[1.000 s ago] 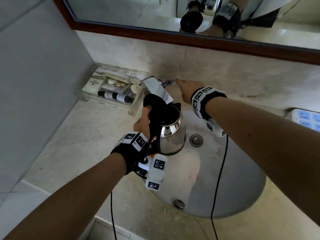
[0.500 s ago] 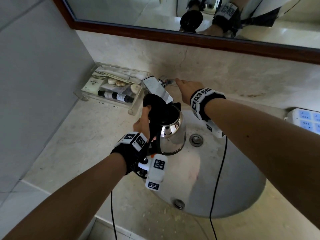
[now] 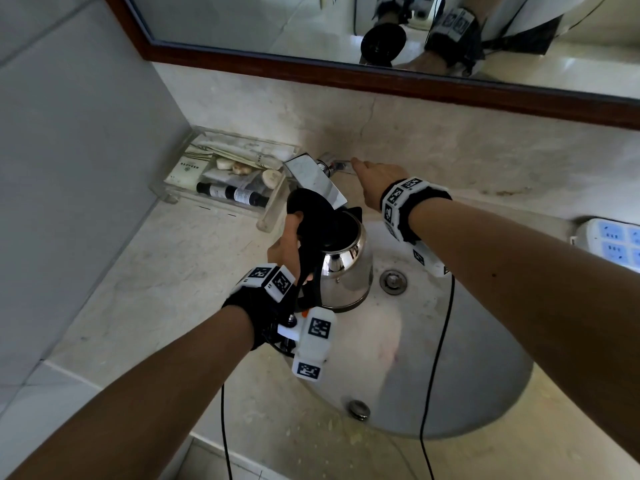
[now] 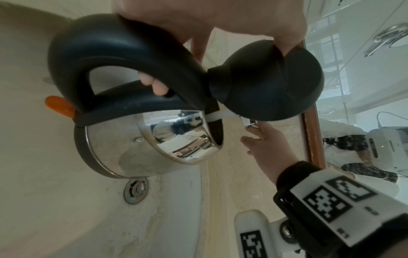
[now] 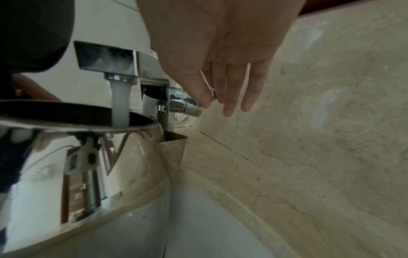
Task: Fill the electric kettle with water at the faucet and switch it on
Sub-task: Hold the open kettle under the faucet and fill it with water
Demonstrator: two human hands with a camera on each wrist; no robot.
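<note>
A steel electric kettle (image 3: 346, 271) with a black handle hangs over the sink basin (image 3: 450, 375). My left hand (image 3: 291, 244) grips the handle, and its thumb holds the black lid (image 4: 271, 83) tipped open. The kettle's mouth sits under the chrome faucet (image 5: 110, 59), and a white water stream (image 5: 120, 104) runs into it. My right hand (image 5: 209, 101) pinches the faucet's thin lever (image 3: 341, 165) between thumb and forefinger, with the other fingers straight. An orange switch (image 4: 58, 106) sticks out at the base of the handle.
A clear tray (image 3: 166, 192) of toiletries stands on the counter left of the faucet. A white power strip (image 3: 609, 240) lies at the far right. The drain (image 3: 393, 281) is just right of the kettle. A wood-framed mirror (image 3: 311, 22) hangs above, and black cables (image 3: 436, 341) dangle from my wrists.
</note>
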